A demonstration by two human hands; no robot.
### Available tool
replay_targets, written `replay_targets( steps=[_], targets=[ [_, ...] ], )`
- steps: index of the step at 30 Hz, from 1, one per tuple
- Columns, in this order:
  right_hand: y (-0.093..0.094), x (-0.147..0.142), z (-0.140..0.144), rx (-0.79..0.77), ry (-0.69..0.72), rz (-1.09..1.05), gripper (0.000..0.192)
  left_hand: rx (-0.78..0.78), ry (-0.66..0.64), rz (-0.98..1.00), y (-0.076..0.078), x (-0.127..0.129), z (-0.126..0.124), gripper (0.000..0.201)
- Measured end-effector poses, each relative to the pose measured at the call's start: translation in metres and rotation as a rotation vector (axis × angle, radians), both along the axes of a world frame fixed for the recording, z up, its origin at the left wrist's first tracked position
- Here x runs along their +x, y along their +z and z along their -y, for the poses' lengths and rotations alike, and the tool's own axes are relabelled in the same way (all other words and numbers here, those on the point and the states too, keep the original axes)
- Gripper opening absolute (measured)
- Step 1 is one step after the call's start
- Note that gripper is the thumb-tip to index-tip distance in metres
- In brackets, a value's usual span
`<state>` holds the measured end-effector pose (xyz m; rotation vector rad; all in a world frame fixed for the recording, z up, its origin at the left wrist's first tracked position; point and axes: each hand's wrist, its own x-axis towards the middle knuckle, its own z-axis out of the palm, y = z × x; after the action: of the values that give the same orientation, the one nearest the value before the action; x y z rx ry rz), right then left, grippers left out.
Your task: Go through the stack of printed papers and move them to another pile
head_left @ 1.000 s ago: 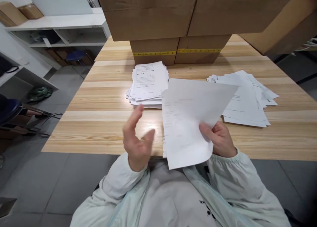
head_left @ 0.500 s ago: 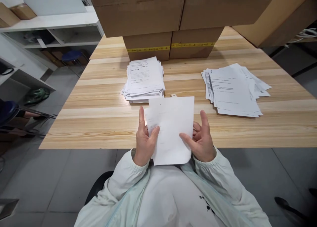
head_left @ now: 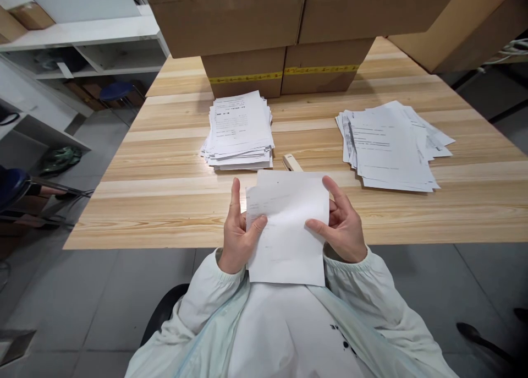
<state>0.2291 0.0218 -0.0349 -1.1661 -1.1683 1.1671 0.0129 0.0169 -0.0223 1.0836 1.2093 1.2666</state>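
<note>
Wooden table (head_left: 165, 191), pale striped grain, spanning the middle of the view. Neat stack of printed papers (head_left: 239, 130) on it toward the far left; looser, fanned pile of papers (head_left: 390, 144) well apart to the right. Small beige stapler (head_left: 292, 162) lying just beside the neat stack. Cardboard boxes (head_left: 284, 72) with yellow tape at the far edge, larger cartons (head_left: 231, 15) piled above. White shelving (head_left: 82, 48) off to the left, blue stool (head_left: 116, 91) beneath. Grey tiled floor (head_left: 82, 306) below; dark shoe (head_left: 480, 337) at lower right.
</note>
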Motion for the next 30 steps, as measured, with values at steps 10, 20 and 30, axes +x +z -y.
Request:
replay_targets(
  steps=[10, 20, 30],
  targets=[
    [-0.003, -0.010, 0.000, -0.040, -0.096, -0.009, 0.063, 0.065, 0.075, -0.084, -0.010, -0.001, 0.004, 0.105],
    [-0.009, -0.006, 0.005, 0.060, 0.015, 0.148, 0.031, -0.167, -0.050, 0.272, -0.014, 0.000, -0.007, 0.078],
    [-0.019, 0.065, 0.000, 0.036, -0.186, 0.398, 0.062, -0.227, 0.124, 0.212, -0.012, -0.009, -0.011, 0.046]
  ],
)
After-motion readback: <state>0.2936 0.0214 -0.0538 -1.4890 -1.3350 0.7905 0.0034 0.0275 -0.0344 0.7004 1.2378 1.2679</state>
